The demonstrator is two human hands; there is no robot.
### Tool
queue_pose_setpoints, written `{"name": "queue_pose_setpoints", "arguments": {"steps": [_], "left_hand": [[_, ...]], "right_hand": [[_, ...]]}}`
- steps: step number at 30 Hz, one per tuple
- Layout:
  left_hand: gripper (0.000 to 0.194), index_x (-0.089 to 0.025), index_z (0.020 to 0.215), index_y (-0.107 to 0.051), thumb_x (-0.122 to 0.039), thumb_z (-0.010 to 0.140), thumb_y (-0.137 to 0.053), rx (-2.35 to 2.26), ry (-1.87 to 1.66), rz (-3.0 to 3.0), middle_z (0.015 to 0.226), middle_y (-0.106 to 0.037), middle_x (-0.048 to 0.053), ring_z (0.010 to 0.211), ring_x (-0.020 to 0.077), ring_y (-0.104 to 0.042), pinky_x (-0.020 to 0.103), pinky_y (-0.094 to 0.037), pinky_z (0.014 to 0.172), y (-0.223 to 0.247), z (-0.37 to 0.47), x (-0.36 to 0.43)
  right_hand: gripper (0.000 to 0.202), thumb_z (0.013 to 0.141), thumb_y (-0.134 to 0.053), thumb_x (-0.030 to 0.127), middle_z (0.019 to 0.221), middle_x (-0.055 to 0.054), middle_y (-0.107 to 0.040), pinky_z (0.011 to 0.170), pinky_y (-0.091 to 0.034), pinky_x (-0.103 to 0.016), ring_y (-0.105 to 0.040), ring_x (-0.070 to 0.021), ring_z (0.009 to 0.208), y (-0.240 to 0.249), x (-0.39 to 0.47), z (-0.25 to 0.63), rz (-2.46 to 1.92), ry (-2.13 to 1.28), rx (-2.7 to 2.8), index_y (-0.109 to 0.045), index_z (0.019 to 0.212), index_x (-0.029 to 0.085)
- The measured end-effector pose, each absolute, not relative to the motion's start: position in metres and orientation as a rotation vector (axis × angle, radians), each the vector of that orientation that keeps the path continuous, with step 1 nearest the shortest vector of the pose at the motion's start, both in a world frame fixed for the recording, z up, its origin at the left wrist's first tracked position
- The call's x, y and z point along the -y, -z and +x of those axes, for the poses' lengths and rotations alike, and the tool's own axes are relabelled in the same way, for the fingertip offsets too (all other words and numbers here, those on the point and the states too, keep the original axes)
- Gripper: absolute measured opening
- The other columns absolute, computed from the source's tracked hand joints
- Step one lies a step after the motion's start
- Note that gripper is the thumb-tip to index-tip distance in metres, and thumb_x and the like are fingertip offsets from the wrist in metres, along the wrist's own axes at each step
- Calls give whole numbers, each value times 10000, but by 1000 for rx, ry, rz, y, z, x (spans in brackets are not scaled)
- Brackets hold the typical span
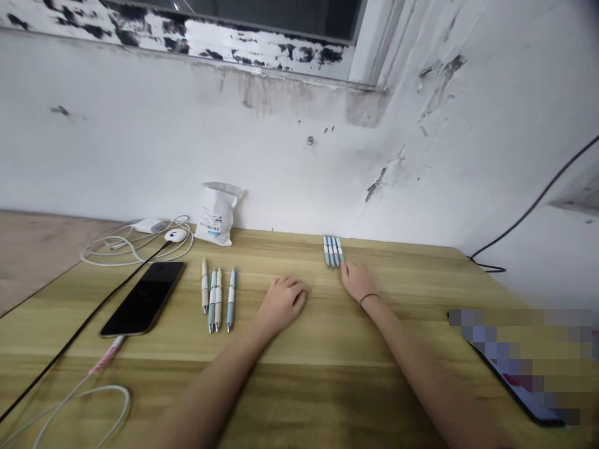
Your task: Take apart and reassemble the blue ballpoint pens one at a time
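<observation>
On your wood-grain table (pixel 318 355), row of slim blue-and-white pens (pixel 331 252) at back, your right hand (pixel 358 282) at its right end, your left hand (pixel 282 304) between row and cluster of slim multicoloured pens (pixel 218 299), flat black phone (pixel 144 299) left of cluster, crumpled white packet (pixel 216 215) behind.

The camera, worn on the person's head, looks forward and down from close above the wooden table (pixel 322 349), facing the white wall (pixel 276 156) at twelve o'clock, the window (pixel 299 17) cut off above it. The left hand (pixel 282 302) falls near six o'clock, the right hand (pixel 358 281) near four, both at middle depth.
</observation>
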State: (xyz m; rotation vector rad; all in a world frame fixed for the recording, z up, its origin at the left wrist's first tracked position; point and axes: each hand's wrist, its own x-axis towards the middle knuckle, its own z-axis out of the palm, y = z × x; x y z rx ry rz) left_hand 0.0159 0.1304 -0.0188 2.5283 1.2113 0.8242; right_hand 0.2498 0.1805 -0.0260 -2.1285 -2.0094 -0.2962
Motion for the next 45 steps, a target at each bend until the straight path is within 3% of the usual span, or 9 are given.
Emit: {"name": "queue_pose_setpoints", "arguments": {"steps": [9, 16, 20, 26, 29, 32, 37, 41, 45], "left_hand": [[242, -212, 1000, -598, -216, 877, -390, -1447, -801, 2561, 941, -613, 59, 888, 190, -560, 318, -444, 799, -7, -2, -131], [318, -144, 1038, -573, -354, 852, -423, -2323, -269, 2417, 929, -579, 149, 847, 310, -569, 432, -451, 693, -20, -65, -124], [313, -148, 1039, -583, -290, 882, -352, -2297, -149, 2482, 898, -587, 151, 843, 320, -579, 453, -446, 696, -10, -72, -125], [397, -246, 1290, -409, -261, 897, -357, -1692, -661, 2465, 947, -566, 72, 789, 192, -587, 345, -459, 746, -13, -43, -129], [477, -255, 1352, -285, -340, 895, -393, -1328, -1015, 2157, 913, -549, 27, 743, 134, -566, 265, -474, 685, -17, -14, -127], [390, -245, 1246, -381, -385, 884, -419, -1056, -1215, 1835, 905, -537, 10, 684, 105, -563, 248, -489, 637, -15, 15, -126], [295, -218, 1066, -441, -403, 843, -497, -1015, -1369, 1521, 1065, -562, 52, 761, 126, -614, 264, -512, 660, -1, 35, -127], [402, -234, 1183, -409, -345, 821, -544, -1003, -1458, 1489, 1162, -547, 84, 867, 154, -621, 281, -517, 718, 5, 40, -123], [585, -317, 1337, -220, -328, 836, -522, -954, -1487, 1549, 1258, -467, 82, 931, 136, -604, 290, -512, 802, 6, 48, -121]], "right_hand": [[393, 923, -314, 320, 669, -49, -598, 569, -287, -262, -516, -161, 630, 25, -154, 245, -1803, 154, 2109, -545, 638, 179], [335, 885, -376, 259, 598, -27, -555, 568, -261, -272, -470, -150, 579, 23, -109, 231, -1591, 126, 2249, -497, 581, 186], [335, 873, -401, 245, 569, -23, -542, 560, -245, -265, -459, -141, 568, 21, -107, 227, -1572, 100, 2252, -487, 556, 180], [324, 902, -377, 271, 615, -21, -552, 593, -303, -260, -478, -142, 608, 13, -104, 224, -1431, 2, 2295, -526, 629, 179], [192, 879, -449, 324, 835, -59, -613, 707, -373, -297, -522, -183, 785, 8, -96, 216, -1249, -134, 2274, -572, 915, 181], [282, 883, -457, 284, 993, -83, -610, 810, -382, -346, -517, -206, 928, 8, -94, 210, -1150, -269, 2224, -490, 1146, 188], [188, 914, -404, 245, 888, -41, -643, 800, -387, -336, -541, -177, 854, 12, -102, 213, -1134, -364, 2182, -581, 966, 208], [140, 845, -540, 334, 803, -18, -628, 773, -388, -324, -532, -173, 812, 10, -100, 208, -1134, -383, 2214, -595, 878, 209], [156, 869, -504, 298, 773, -23, -614, 754, -390, -311, -531, -170, 792, 11, -95, 200, -1115, -403, 2215, -570, 772, 196]]}}
